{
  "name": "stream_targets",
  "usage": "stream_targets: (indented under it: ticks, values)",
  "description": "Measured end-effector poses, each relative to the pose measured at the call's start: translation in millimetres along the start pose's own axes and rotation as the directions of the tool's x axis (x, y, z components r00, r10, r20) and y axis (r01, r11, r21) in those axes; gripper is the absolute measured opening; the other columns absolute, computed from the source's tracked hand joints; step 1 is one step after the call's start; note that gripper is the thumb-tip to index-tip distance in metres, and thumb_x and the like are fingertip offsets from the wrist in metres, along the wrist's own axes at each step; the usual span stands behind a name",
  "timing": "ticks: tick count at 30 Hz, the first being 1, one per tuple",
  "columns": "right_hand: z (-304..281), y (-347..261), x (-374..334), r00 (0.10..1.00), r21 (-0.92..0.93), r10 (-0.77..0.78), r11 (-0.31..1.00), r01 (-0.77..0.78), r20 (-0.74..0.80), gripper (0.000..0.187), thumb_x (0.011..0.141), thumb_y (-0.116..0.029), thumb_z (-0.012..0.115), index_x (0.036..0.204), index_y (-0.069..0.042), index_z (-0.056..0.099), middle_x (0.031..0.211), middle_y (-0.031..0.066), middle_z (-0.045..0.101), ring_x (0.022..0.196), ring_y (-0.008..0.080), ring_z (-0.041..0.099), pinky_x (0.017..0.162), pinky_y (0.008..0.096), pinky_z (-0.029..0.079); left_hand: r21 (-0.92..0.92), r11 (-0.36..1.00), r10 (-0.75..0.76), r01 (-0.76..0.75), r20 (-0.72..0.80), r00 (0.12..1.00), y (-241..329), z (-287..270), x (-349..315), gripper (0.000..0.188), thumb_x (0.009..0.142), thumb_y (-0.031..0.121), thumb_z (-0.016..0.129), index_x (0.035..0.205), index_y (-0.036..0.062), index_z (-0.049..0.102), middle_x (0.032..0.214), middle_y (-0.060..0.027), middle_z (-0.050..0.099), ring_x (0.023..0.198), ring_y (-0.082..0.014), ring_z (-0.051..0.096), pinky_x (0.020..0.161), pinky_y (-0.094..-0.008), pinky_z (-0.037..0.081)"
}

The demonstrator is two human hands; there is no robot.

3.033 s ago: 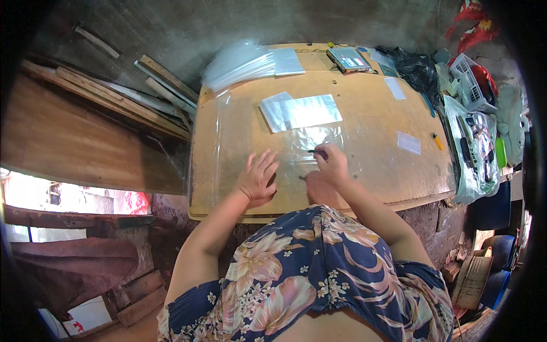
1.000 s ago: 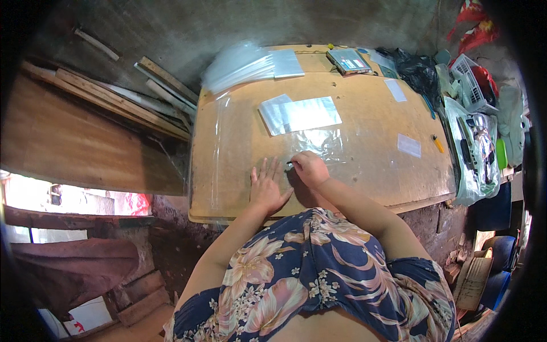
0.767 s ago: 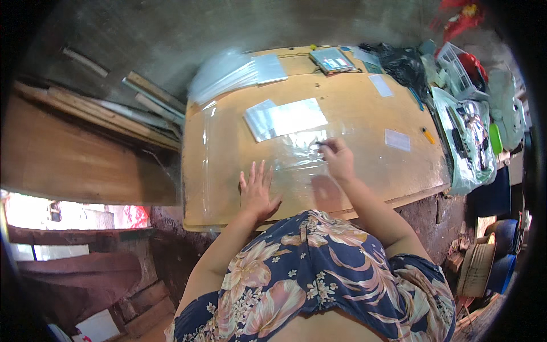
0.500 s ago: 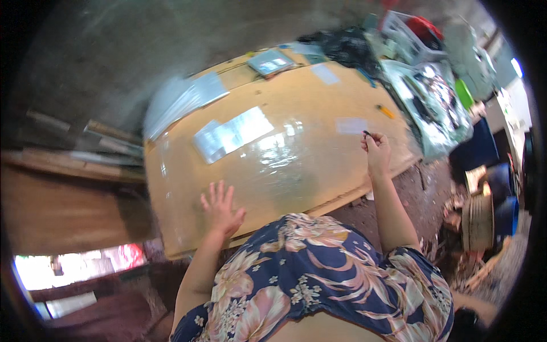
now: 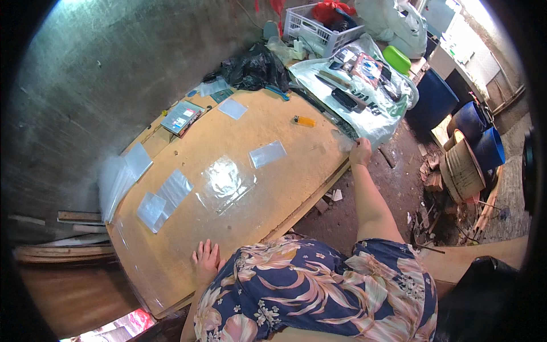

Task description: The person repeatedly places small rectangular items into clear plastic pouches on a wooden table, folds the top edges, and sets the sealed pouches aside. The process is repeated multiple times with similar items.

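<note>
My left hand (image 5: 207,261) lies on the near left part of the tan tabletop (image 5: 273,194), palm down, fingers stretched out and holding nothing. At the table's right edge, my right hand (image 5: 360,153) is closed; what its fingers hold, if anything, is hidden. Just beside its fingertips is a crumpled bit of clear plastic (image 5: 343,140). A small clear plastic bag (image 5: 268,154) lies flat left of that hand, and an orange lighter (image 5: 304,121) is a little farther off. Two overlapping clear bags (image 5: 165,199) rest farther left, and another bag (image 5: 232,109) lies toward the back.
A stack of clear plastic sheets (image 5: 122,179) hangs over the left edge. Along the back are a flat grey box (image 5: 182,117) and a black plastic bag (image 5: 256,67). Tools lie on white plastic (image 5: 379,117) at the right, before a white crate (image 5: 319,34). Blue drums (image 5: 490,145) stand beyond.
The view has swung to the right. My right hand has reached out to the table's right edge; the small dark thing in its fingers earlier no longer shows. My left hand stays on the tabletop.
</note>
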State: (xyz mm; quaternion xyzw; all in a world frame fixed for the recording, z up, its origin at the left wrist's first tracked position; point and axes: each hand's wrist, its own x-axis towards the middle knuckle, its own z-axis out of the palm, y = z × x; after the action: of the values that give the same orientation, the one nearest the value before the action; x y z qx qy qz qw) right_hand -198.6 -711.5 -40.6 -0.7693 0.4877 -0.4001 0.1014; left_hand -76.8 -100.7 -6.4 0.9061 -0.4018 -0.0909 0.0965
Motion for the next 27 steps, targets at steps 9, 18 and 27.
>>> stream_targets:
  ticks: [9, 18, 27]
  values:
    - [20.0, 9.1, -8.9, 0.964, -0.023, -0.243, 0.969, 0.247, 0.106, 0.013, 0.074, -0.008, 0.066, 0.086, -0.004, 0.066, 0.095, 0.0126, 0.062, 0.089, 0.0316, 0.058, 0.079, 0.0406, 0.048, -0.199, 0.979, -0.109, 0.035, -0.371, 0.922, 14.4, -3.3, 19.8, 0.015, 0.075, 0.013, 0.065, 0.090, 0.0089, 0.064, 0.098, -0.0107, 0.062, 0.097, -0.0328, 0.056, 0.082, -0.0422, 0.045]
    - [-40.7, -224.6, -129.0, 0.407, 0.641, -0.743, 0.667, 0.381, 0.531, 0.079, 0.066, -0.036, 0.080, 0.129, -0.003, 0.047, 0.117, 0.0243, 0.055, 0.111, 0.0372, 0.053, 0.098, 0.0426, 0.041, -0.028, 0.989, -0.137, 0.144, -0.531, 0.836, 15.1, -29.4, 43.1, 0.015, 0.077, 0.013, 0.062, 0.089, 0.0099, 0.054, 0.081, -0.0095, 0.058, 0.071, -0.0307, 0.058, 0.061, -0.0418, 0.047]
    - [-84.1, -403.3, -165.3, -0.334, 0.817, -0.829, 0.229, 0.529, 0.448, 0.032, 0.082, -0.005, 0.049, 0.112, -0.009, 0.061, 0.093, 0.0155, 0.064, 0.089, 0.0338, 0.062, 0.079, 0.0442, 0.050, -0.350, 0.902, -0.353, 0.252, -0.263, 0.898, 18.1, -168.4, -17.0, 0.024, 0.079, 0.020, 0.069, 0.095, 0.0063, 0.058, 0.079, -0.0107, 0.062, 0.071, -0.0282, 0.062, 0.064, -0.0389, 0.050]
